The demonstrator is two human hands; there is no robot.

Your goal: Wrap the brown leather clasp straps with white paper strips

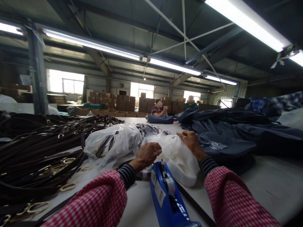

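Note:
A crumpled white plastic bag lies on the table in front of me, between my hands. My right hand is at its upper right edge, with thumb and fingers pinched on the plastic. On the bag's left side, my left hand has its fingers curled closed; whatever is between the fingertips is hidden. A blue tape dispenser with a roll of clear tape stands just below the hands, nearest to me. Another translucent bag with dark strips inside lies left of my left hand.
Dark straps with gold metal rings are heaped along the left of the table. Dark blue-grey fabric pieces pile up on the right. Across the table sits a person, with a second person farther back. Cardboard boxes line the background.

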